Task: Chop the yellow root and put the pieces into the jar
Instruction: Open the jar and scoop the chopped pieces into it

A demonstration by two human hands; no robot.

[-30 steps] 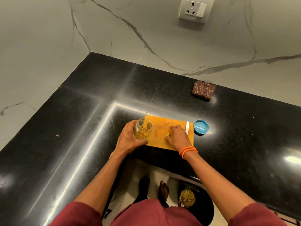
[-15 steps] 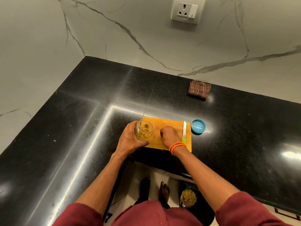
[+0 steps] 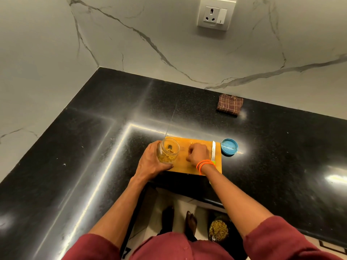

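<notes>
Glass is the worry: we grip the tilted jar (image 3: 168,151) in our left hand (image 3: 152,162) at the left edge of the cutting board (image 3: 189,167), just left of frame centre, and a slip could roll it and spill the yellow pieces filling its lower part. Our right hand (image 3: 198,154) curls over the board's middle; we cannot tell whether it pinches any pieces. Grabbing carelessly risks brushing the knife (image 3: 213,152) lying just right of it, beside the blue lid (image 3: 229,147).
</notes>
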